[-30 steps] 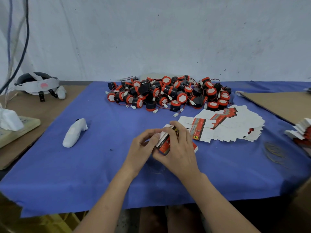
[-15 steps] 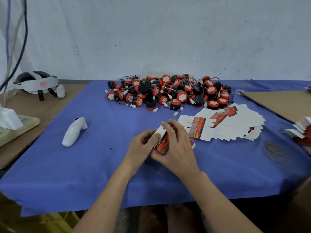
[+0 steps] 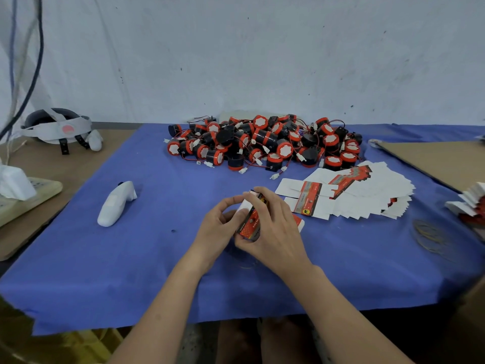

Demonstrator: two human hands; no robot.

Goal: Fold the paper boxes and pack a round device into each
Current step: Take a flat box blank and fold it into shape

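Head view: both hands hold one box (image 3: 249, 224) just above the blue cloth (image 3: 157, 258), in front of the pile of devices (image 3: 262, 143) and left of the fanned flat boxes (image 3: 367, 195). The left hand (image 3: 216, 232) pinches the box's white end flap. Its fingers now arch up over the top, where half a second ago they lay tucked lower against the flap. The right hand (image 3: 275, 232) stays curled over the box from the right, in much the same place as before. The pile, the flat boxes and the white controller (image 3: 115, 203) have not moved.

The right hand covers most of the box, so I cannot tell whether a device is inside. Another stack of boxes (image 3: 469, 206) is cut off at the right edge. The rubber bands (image 3: 430, 237) are faint.
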